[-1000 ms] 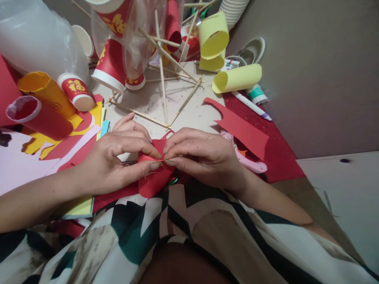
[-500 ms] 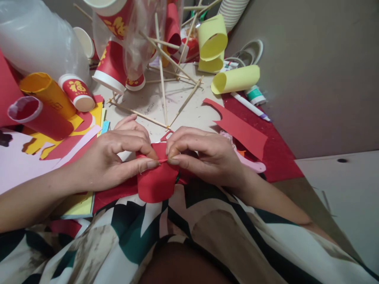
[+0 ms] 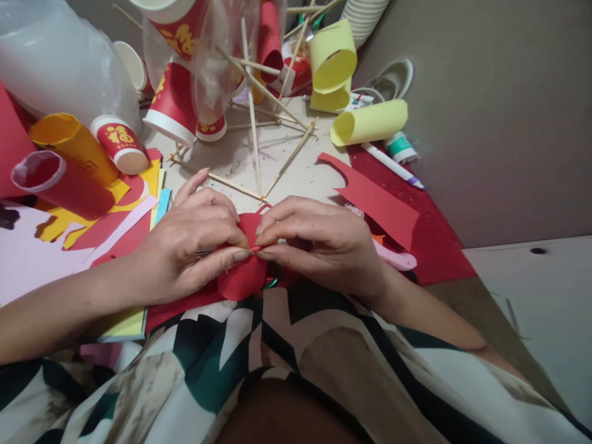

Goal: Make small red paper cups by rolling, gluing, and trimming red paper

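Evidently, left hand (image 3: 203,237) and right hand (image 3: 319,246) pinched nearly closed on red paper (image 3: 241,280), wooden sticks (image 3: 292,157) beyond.

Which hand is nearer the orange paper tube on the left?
Left. The left hand is to the right of the orange paper tube and closer to the person's body; the right hand is farther right.
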Motion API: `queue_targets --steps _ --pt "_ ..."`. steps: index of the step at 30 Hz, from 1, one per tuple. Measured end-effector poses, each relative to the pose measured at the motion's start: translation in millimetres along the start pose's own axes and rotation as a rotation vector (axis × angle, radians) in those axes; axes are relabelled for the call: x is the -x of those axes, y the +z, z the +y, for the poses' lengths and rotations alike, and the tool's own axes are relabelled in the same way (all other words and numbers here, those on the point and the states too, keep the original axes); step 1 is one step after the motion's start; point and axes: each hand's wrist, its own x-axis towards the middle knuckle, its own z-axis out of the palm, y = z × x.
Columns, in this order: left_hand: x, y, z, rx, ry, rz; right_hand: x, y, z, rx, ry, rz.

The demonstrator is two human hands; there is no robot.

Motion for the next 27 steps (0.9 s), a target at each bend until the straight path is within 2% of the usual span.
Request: queue_targets --steps 7,14,21,27 --pt "2.6 4.4 -1.6 -0.012 0.043 0.028 -2.7 -0.8 2.2 -0.119 0.048 -0.053" --pt "0.6 -1.9 -0.1 0.089 -0.091 -0.013 -3.3 -4.4 0.2 -0.132 0.086 -0.094" --pt "0.3 -0.3 1.9 0.098 -0.065 -0.009 -1.5 -3.3 -2.1 -0.176 0.206 -0.098" --pt "1.9 -2.6 -0.5 0.049 -0.044 -0.021 -1.8 -3.3 -1.1 -0.202 0.153 -0.068"
